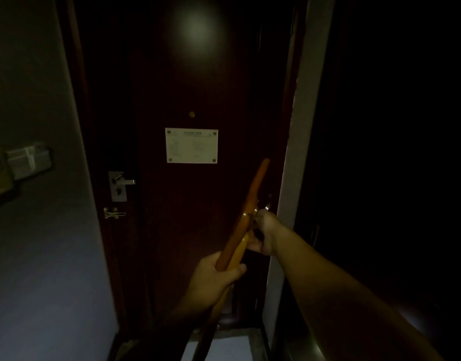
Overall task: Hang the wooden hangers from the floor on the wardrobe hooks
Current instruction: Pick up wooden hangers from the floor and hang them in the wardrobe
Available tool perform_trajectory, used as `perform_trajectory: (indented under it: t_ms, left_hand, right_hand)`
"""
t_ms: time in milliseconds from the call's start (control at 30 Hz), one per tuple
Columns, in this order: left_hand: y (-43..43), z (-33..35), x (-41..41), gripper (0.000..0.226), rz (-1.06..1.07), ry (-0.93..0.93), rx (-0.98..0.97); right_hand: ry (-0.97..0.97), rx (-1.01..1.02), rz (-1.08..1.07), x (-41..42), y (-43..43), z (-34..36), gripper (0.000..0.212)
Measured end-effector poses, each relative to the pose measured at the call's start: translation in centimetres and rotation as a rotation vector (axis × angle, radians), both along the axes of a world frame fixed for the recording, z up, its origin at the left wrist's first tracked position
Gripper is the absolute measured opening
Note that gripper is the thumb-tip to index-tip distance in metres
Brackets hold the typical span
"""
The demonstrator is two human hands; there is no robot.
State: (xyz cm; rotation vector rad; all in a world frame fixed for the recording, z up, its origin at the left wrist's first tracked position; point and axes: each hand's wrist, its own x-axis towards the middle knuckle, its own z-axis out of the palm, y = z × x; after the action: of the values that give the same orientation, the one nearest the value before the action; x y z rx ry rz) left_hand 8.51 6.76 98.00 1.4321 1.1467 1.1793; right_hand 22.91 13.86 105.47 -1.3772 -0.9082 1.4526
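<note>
wooden hangers (246,201) being held stacked, slanting up before the door (198,74) | left hand (216,278) clamping their lower end | right hand (263,234) gripping their middle | risk: one hanger likely slipping loose from the stack, or snagging, in this dim light

Bare forearms (328,269) lead to a bare left hand (213,276) and right hand (263,233).

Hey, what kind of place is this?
Probably a hotel room entry, dimly lit: a dark door with a posted notice, a lever handle with a security latch under it, and a switch panel on the left wall.
</note>
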Motion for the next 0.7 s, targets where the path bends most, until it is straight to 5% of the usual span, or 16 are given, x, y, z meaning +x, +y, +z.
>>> perform_trajectory:
  t_ms: [167,333,700]
  left_hand:
    - [1.1,2.4,0.4,0.009,0.1,-0.127,0.007]
    - [1.2,4.0,0.3,0.007,0.143,-0.122,0.032]
    - [-2.4,5.3,-0.7,0.024,-0.104,0.003,0.082]
  right_hand:
    - [-0.21,0.095,0.163,-0.8,-1.5,-0.2,0.059]
    - [-0.076,0.248,0.23,-1.6,-4.7,-0.1,0.03]
    - [-0.313,0.235,0.016,-3.5,-10.5,2.9,0.017]
